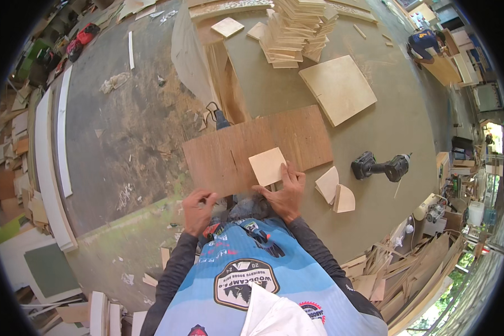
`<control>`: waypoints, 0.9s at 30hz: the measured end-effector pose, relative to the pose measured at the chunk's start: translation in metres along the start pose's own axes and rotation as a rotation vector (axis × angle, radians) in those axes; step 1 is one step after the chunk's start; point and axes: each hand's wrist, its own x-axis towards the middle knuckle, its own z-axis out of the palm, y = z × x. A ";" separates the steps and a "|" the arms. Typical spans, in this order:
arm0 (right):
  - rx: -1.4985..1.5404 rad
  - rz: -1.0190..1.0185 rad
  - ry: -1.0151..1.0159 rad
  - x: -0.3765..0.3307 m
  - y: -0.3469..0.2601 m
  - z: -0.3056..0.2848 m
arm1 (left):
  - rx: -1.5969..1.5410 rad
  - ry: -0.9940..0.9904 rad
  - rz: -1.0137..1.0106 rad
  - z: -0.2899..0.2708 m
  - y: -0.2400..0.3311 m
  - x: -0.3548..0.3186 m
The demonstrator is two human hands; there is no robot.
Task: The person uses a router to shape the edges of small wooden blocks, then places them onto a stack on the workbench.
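A small pale square of plywood (pixel 266 166) is held over the near edge of a reddish-brown plywood board (pixel 218 155). My right hand (pixel 287 193) grips the square's right and near edges, thumb at the near corner and fingers along the right side. Beside the board's near left corner, my left hand (pixel 199 213) has its fingers curled together; whether anything small is between them is hidden. Right of my right hand lie two rounded wedge-shaped wood pieces (pixel 344 199).
A black cordless drill (pixel 381 167) lies on the worktable to the right. Beyond the board are a larger square panel (pixel 339 89), stacked wood pieces (pixel 297 33) and a blue corded tool (pixel 222 120). Another person (pixel 425 43) bends over wood at the far right.
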 end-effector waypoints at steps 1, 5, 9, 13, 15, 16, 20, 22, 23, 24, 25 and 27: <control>-0.038 0.005 -0.040 -0.005 0.002 0.001 | 0.012 -0.052 -0.007 0.013 0.010 -0.005; -0.073 -0.055 -0.151 -0.027 0.019 0.006 | 0.064 -0.185 -0.047 0.043 0.010 -0.019; 0.020 -0.117 -0.238 -0.038 0.029 0.025 | 0.165 -0.170 0.082 0.068 -0.001 -0.029; 0.075 -0.254 -0.237 -0.028 0.036 0.039 | 0.226 -0.115 0.240 0.088 -0.013 -0.025; 0.099 -0.361 -0.245 -0.018 0.041 0.032 | 0.302 -0.098 0.294 0.093 -0.016 -0.022; 0.112 -0.412 -0.248 -0.011 0.044 0.028 | 0.333 -0.089 0.311 0.094 -0.016 -0.020; 0.177 -0.429 -0.397 0.013 0.050 0.015 | 0.396 -0.083 0.340 0.099 -0.023 -0.021; 0.166 -0.395 -0.488 0.026 0.046 0.009 | 0.388 -0.069 0.368 0.100 -0.020 -0.019; 0.151 -0.420 -0.531 0.032 0.047 0.011 | 0.382 -0.061 0.383 0.101 -0.019 -0.018; 0.136 -0.446 -0.574 0.038 0.047 0.013 | 0.392 -0.064 0.391 0.102 -0.020 -0.016; 0.121 -0.472 -0.618 0.041 0.047 0.014 | 0.402 -0.067 0.398 0.102 -0.022 -0.014; 0.102 -0.490 -0.685 0.045 0.048 0.019 | 0.403 -0.065 0.413 0.103 -0.024 -0.009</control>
